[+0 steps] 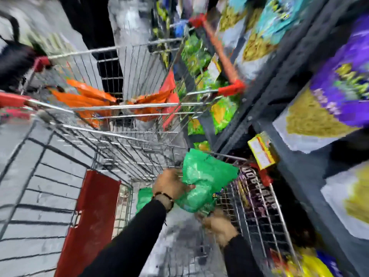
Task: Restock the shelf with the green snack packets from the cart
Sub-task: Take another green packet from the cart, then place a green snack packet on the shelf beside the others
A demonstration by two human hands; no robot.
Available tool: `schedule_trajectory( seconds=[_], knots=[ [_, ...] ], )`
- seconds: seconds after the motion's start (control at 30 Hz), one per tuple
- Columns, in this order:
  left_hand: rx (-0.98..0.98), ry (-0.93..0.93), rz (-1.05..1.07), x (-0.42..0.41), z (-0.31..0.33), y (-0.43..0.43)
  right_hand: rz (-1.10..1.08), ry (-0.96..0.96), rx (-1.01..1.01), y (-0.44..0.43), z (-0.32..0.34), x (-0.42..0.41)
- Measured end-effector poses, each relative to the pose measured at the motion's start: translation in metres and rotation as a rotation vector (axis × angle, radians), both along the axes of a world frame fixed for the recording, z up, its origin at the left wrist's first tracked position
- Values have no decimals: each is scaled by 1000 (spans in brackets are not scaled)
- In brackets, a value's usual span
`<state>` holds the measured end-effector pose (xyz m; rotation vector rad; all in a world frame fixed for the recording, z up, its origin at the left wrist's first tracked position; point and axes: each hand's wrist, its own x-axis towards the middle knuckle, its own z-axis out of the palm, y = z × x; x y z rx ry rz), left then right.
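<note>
The picture is blurred by motion. My left hand [171, 183] grips a bunch of green snack packets [205, 174] above the near end of the wire cart [265, 208]. My right hand [219, 226] is below them at the cart's right side, touching the underside of the bunch; its grip is too blurred to read. Another green packet [142, 198] shows under my left wrist. The dark shelf [265, 100] runs along the right, with bright green packets [223, 112] on a lower level.
A second wire cart [119, 108] ahead holds orange packets [87, 98]. Purple and teal packets [339, 86] fill the upper shelf levels. A yellow price tag [261, 150] sticks out from the shelf edge. A red flap [89, 218] hangs on my cart.
</note>
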<state>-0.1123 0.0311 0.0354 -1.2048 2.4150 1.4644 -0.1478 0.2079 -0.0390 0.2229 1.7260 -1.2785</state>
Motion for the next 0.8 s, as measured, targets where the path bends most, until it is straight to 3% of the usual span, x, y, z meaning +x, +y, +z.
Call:
schedule_trajectory(
  seconds=[0.1, 0.23, 0.37, 0.57, 0.7, 0.8],
  knots=[
    [6, 191, -96, -1, 53, 12, -97, 164, -163, 23, 57, 4],
    [64, 370, -272, 2, 118, 60, -202, 389, -239, 87, 118, 11],
    [229, 511, -382, 10, 163, 119, -261, 565, -214, 164, 167, 32],
    [318, 692, -636, 37, 228, 247, -401, 782, -157, 296, 231, 101],
    [432, 705, -809, 54, 243, 341, -542, 896, -64, 382, 241, 156],
    [404, 704, -978, 54, 238, 399, -674, 958, 15, 433, 241, 194]
  ],
)
